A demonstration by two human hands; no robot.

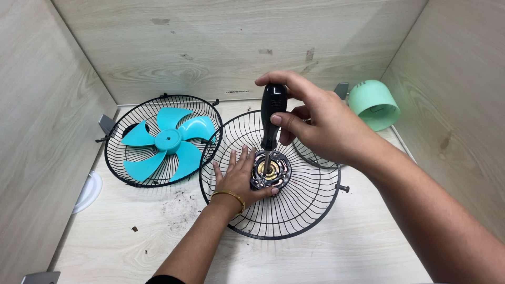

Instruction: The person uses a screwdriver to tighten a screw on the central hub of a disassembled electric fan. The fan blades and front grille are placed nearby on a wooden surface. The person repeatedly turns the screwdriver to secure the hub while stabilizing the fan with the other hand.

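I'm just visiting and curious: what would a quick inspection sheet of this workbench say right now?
Surface: pale wood-grain table, dark crumbs near the middle.
Job's things: black wire fan guard lying flat, motor hub at its centre; screwdriver upright on the hub.
Clutter: second guard holding the turquoise fan blade; green cylinder; white disc.
Hands: left hand pressing beside the hub; right hand with fingers around the screwdriver handle.
Cables: nothing seen.
Surroundings: wooden walls on three sides.
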